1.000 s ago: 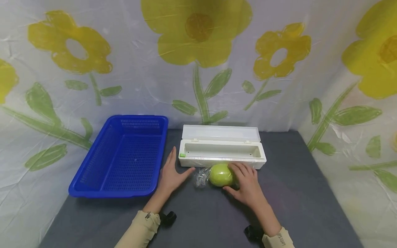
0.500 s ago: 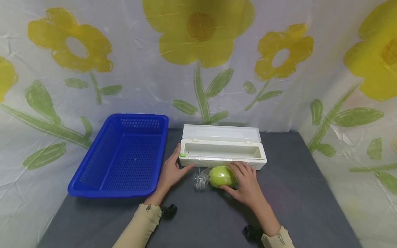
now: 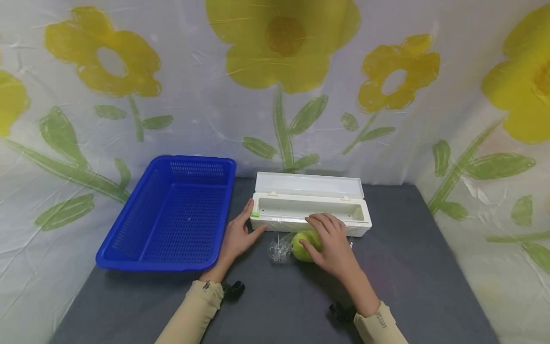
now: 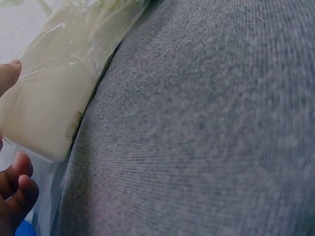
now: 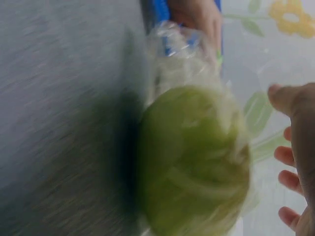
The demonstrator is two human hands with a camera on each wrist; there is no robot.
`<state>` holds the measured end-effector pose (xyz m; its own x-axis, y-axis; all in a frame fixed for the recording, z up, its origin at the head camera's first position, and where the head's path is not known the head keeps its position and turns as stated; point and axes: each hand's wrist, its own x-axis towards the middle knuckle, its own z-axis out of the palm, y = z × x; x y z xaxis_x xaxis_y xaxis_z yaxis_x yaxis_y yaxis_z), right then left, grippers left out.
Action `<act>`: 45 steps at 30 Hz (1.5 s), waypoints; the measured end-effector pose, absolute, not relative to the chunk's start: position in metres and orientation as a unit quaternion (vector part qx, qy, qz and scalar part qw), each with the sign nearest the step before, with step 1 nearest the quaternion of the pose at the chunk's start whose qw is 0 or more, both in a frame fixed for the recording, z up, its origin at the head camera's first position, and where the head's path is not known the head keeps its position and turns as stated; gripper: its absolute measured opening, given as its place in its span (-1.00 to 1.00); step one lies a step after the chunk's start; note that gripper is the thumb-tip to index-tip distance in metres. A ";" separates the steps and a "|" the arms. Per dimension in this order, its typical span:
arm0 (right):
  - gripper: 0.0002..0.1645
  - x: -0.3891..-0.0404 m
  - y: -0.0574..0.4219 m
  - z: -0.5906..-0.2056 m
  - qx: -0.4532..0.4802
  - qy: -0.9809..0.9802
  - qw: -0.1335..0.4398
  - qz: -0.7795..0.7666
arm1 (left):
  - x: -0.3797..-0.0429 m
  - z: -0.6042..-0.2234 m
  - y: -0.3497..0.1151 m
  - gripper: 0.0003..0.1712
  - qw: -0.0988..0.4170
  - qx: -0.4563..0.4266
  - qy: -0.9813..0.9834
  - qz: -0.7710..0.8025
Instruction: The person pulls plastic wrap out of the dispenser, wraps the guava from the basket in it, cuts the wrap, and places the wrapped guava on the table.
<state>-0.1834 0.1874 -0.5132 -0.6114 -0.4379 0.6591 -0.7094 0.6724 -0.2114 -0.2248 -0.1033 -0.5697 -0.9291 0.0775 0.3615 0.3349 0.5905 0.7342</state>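
A green fruit (image 3: 300, 249) wrapped in clear cling film (image 3: 279, 249) lies on the dark table, in front of a long white cling film box (image 3: 281, 224) with its lid raised. My right hand (image 3: 334, 248) hovers over the fruit's right side with spread, slightly bent fingers. A gap shows between that hand and the fruit (image 5: 194, 157) in the right wrist view. My left hand (image 3: 235, 240) rests at the box's left end, fingers along its side and thumb by the front corner. Film stretches over the box (image 4: 47, 108) in the left wrist view.
A blue perforated basket (image 3: 159, 266) stands to the left, close to my left hand. Behind the table hangs a pale sheet (image 3: 206, 119) printed with yellow flowers. The raised lid (image 3: 309, 185) leans back toward it.
My left hand has moved up to the box's left end. My right hand has come off the wrapped fruit and lifted slightly above it.
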 end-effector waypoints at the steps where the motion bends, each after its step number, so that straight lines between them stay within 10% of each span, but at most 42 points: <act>1: -0.38 -0.186 0.183 -0.509 0.330 -0.867 0.292 0.233 | -0.225 -0.569 -0.103 0.05 0.149 -0.116 -0.880 -0.436; 10: -0.67 -0.205 0.137 -0.472 0.335 -0.885 0.254 0.200 | -0.232 -0.568 -0.094 0.18 0.123 -0.059 -0.888 -0.440; 45: -0.81 -0.246 0.056 -0.475 0.369 -0.912 0.127 0.127 | -0.239 -0.566 -0.102 -0.02 0.129 -0.054 -0.887 -0.439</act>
